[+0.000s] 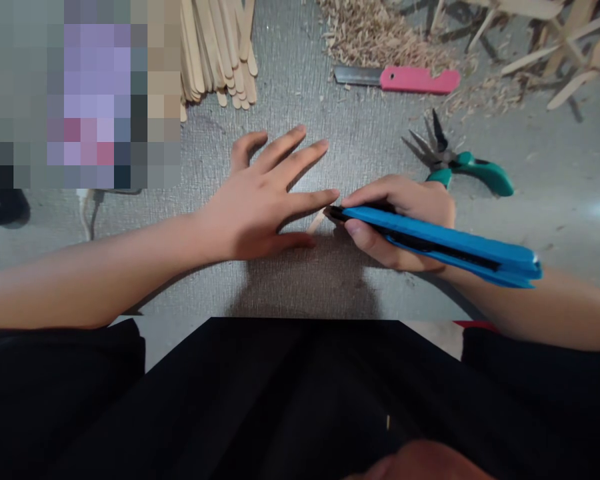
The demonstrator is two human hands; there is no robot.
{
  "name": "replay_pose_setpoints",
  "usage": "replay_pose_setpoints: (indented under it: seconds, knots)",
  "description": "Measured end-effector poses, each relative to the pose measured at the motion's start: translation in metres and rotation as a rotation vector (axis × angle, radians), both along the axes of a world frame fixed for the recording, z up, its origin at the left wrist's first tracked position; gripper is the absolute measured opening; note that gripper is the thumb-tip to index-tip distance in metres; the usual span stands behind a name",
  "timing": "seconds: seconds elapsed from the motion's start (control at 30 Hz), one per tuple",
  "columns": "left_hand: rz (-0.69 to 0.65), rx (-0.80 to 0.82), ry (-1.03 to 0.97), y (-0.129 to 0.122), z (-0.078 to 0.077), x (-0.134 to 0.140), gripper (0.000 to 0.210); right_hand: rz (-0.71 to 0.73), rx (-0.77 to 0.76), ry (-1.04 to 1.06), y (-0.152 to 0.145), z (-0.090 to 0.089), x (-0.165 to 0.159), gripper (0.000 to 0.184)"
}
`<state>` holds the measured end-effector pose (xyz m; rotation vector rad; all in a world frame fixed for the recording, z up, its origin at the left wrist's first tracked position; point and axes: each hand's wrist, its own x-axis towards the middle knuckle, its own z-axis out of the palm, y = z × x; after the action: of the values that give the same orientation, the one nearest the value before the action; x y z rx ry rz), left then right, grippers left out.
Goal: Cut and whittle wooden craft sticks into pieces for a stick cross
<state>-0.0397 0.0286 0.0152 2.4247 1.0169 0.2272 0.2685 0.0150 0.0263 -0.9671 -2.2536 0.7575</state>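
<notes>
My left hand (267,197) lies palm down on the grey table with its fingers spread. Between its thumb and index finger shows a small pale piece of wooden stick (317,223), partly hidden. In my right hand (410,203) is a long blue utility knife (445,237) with a black slot, its rear end raised toward me. The knife's dark tip meets the end of the wood piece, close to my left index fingertip. I cannot make out the blade.
Several craft sticks (220,50) lie bundled at the back. Right of them are wood shavings (375,33), a pink knife (420,79) with its blade out, and green-handled pliers (445,157) standing open. A stick structure (570,47) occupies the far right corner. A white cable (85,213) lies left.
</notes>
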Motion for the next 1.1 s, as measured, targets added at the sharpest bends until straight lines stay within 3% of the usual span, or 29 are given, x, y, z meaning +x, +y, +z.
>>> replay_pose_setpoints:
  seconds: [0.33,0.67,1.1]
  knots:
    - [0.034,0.000,0.017,0.000,0.005,0.001,0.067,0.099,-0.069,0.095,0.004,0.006,-0.009,0.022]
    - [0.029,0.015,-0.074,0.000,-0.001,-0.001,0.062,0.114,-0.094,0.200,0.011,-0.006,-0.006,0.040]
    - [0.029,0.029,-0.074,-0.001,-0.003,-0.001,0.067,0.155,-0.049,0.194,0.012,-0.006,-0.007,0.035]
